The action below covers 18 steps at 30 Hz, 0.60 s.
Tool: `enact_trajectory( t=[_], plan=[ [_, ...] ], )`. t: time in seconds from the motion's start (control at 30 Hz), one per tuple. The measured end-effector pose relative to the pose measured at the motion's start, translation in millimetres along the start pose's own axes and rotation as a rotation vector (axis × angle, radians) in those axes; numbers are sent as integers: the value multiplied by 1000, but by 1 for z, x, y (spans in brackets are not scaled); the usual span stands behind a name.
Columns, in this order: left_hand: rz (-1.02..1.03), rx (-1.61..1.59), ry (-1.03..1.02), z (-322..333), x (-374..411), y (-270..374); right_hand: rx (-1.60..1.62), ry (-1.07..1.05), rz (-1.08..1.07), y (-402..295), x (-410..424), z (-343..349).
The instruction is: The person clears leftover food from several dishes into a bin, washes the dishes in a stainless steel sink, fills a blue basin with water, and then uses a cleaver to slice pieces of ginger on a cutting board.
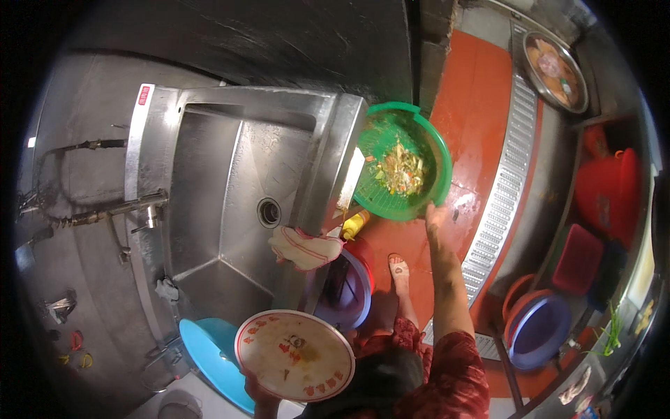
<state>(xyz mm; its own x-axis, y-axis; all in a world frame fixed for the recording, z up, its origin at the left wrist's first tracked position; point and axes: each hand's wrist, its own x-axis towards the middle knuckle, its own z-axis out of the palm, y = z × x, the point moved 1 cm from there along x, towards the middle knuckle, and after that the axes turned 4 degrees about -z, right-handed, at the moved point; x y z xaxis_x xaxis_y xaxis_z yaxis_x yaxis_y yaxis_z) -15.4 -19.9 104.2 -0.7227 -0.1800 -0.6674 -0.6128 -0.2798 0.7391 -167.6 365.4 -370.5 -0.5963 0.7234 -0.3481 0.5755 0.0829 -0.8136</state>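
My left hand (pixel 256 390) holds a large oval serving plate (pixel 319 361) by its edge, close in front of me. The plate is white with a red rim and orange-red patterns, and a brownish smear stains its middle. With my right arm stretched out, my right hand (pixel 435 217) grips the near rim of a green plastic basin (pixel 444 157). A heap of food scraps (pixel 402 167) lies in that basin, which stands beside the front of a stainless steel sink (pixel 201 173). A pale cloth (pixel 309 247) with red stripes hangs over the sink's front edge.
A tap (pixel 152 214) reaches over the sink. A blue basin (pixel 209 351) is beside the plate; a purple tub (pixel 361 301) and yellow bottle (pixel 356 225) stand below the sink. A metal drain grate (pixel 502 188) crosses the red floor. Stacked basins (pixel 542 330) are at right.
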Motion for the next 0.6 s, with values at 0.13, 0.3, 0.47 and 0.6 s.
enact_trajectory(
  t=[0.13, 0.3, 0.47, 0.6],
  plan=[
    [-41, -33, -81, 16, 15, 6, 35, -7, 7, 10, 45, -16],
    [0, -83, -84, -2, 23, -7, 57, -166, 161, -29, 69, -26],
    [-26, -219, -207, 11, 42, -12, -336, 134, -124, -3, 63, -50],
    [178, 58, -187, 32, 53, -12, 264, -24, 123, -80, 3, -73]
  ],
)
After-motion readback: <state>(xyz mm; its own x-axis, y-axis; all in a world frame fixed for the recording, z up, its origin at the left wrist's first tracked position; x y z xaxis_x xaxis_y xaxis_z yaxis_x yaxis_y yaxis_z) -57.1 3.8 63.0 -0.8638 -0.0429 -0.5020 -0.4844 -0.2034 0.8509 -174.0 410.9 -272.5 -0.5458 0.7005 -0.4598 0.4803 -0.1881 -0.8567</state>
